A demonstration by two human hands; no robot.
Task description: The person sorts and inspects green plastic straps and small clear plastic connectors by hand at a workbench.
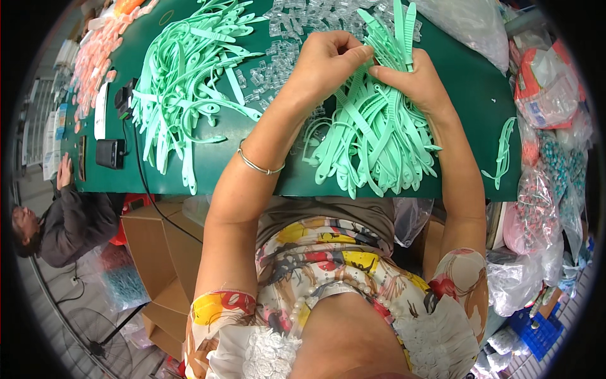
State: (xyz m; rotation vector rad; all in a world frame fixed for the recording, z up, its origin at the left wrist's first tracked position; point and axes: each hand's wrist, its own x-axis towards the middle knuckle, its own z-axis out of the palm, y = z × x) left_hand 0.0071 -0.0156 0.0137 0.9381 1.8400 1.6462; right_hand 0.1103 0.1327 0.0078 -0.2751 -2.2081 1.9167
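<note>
A thick heap of mint-green rubber straps (372,145) lies in front of me, reaching the table's near edge. My right hand (420,82) is closed on some straps at the heap's far end, its thumb laid across them and strap ends sticking up past it. Close beside it, my left hand (331,66) is closed in a pinch against the straps; what is between its fingertips is hidden. Many small clear plastic clips (278,69) are scattered behind and left of my left hand. Another pile of mint-green straps (189,76) spreads further left.
A few loose straps (503,151) lie at the green table's (467,145) right side. Pink-orange pieces (95,57) cover its far left, near a black box (110,153) with a cable. Plastic bags (546,88) crowd the right. A cardboard box (148,240) and another person (76,221) are left.
</note>
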